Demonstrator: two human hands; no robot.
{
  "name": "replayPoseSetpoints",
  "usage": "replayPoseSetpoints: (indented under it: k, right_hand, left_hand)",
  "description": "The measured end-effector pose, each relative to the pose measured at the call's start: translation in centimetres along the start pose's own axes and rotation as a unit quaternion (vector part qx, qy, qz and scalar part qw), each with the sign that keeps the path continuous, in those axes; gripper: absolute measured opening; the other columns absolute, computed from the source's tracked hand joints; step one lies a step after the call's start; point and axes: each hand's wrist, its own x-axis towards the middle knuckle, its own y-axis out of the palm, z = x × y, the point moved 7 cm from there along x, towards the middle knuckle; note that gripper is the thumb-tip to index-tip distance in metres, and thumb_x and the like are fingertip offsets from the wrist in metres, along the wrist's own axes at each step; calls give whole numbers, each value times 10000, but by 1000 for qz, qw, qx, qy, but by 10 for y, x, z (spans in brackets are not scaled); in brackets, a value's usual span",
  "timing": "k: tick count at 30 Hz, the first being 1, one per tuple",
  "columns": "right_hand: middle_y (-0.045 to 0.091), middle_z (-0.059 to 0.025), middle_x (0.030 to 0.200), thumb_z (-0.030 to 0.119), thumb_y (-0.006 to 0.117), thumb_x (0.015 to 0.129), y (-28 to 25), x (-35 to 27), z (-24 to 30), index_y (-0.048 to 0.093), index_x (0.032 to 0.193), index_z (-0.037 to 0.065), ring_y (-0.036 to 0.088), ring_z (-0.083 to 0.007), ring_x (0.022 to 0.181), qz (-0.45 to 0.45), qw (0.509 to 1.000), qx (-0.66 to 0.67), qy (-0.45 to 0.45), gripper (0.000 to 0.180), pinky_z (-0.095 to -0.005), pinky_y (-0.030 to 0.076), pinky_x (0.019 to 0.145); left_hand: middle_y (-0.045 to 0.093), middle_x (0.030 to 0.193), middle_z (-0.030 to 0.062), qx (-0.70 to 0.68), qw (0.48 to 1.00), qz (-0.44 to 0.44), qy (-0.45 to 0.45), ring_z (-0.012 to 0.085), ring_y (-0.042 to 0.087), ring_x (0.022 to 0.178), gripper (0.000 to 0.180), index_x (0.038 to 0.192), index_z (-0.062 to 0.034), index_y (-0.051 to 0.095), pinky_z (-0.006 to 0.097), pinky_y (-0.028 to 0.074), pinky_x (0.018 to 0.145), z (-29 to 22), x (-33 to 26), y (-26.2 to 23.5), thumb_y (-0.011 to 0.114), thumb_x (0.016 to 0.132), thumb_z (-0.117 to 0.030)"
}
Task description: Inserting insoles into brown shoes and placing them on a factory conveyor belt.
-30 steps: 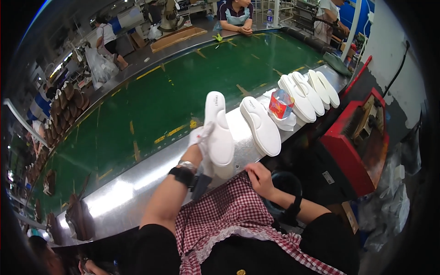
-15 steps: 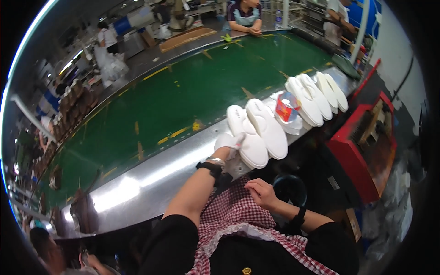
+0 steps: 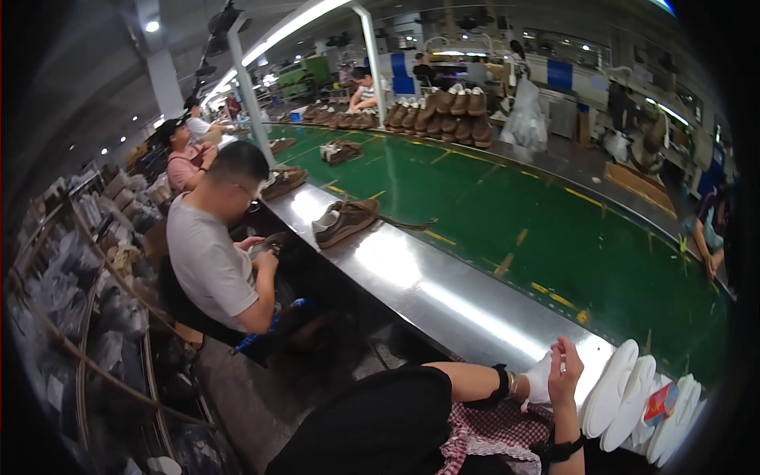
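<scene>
My left hand [image 3: 540, 378] wears a white glove and a black wristband, and sits just over the steel ledge [image 3: 443, 297] of the conveyor. My right hand [image 3: 567, 370], with a black strap on its wrist, presses against the glove and pinches its edge, hiding most of the left fingers. Just right of both hands, several white shoe soles [image 3: 609, 389] lean on edge in a row on the ledge. A small red packet [image 3: 659, 404] lies among them. A red checked cloth [image 3: 495, 431] covers my lap.
A green conveyor belt [image 3: 554, 229] runs past. A pair of brown shoes [image 3: 346, 221] sits on the ledge farther left. A seated person in a pale shirt [image 3: 207, 261] works on a shoe part. More brown shoes [image 3: 443, 111] and workers line the far side. Racks [image 3: 71, 317] stand at left.
The view has swung left. My left hand let go of the white sole it held, which now stands among the others. Both hands have come together.
</scene>
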Motion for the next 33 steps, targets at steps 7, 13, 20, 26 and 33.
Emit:
replayPoseSetpoints:
  k: [7,13,20,26,33]
  right_hand:
    - [545,-89,515,197,504,845,93,11,-114,566,667,32,542,-218,460,85,981,-18,173,251,-329,410,465]
    - [461,-92,433,231,594,781,80,-8,-156,529,587,-19,479,-161,393,59,958,-40,277,323,-333,344,419]
    - [489,-24,456,102,549,818,78,-8,-132,541,591,6,438,-72,376,42,934,140,325,247,-204,327,355]
    - [495,-31,454,103,558,814,89,-9,-135,538,588,10,422,-76,367,79,930,139,331,245,-218,309,347]
    - [457,-55,405,179,643,744,71,-19,-163,523,530,-11,402,-112,366,74,942,-31,325,311,-286,308,369]
  left_hand:
    - [329,1231,98,80,993,45,80,247,323,1151,369,1170,-97,348,404,248,973,19,-9,14,370,844,-269]
    - [252,1347,132,-169,983,75,20,290,225,1260,513,1240,-78,299,440,188,1033,58,-8,16,396,815,-350]
    - [343,1247,92,-785,558,189,191,252,296,1212,508,1246,-86,280,426,256,992,-49,9,-2,347,851,-400]
    - [414,1171,114,-798,563,156,148,256,371,1151,560,1189,-90,338,433,297,960,-40,11,-13,399,807,-495]
    - [528,947,118,-787,572,-127,-192,247,524,881,510,957,-90,472,434,425,772,-9,-1,17,450,773,-565]
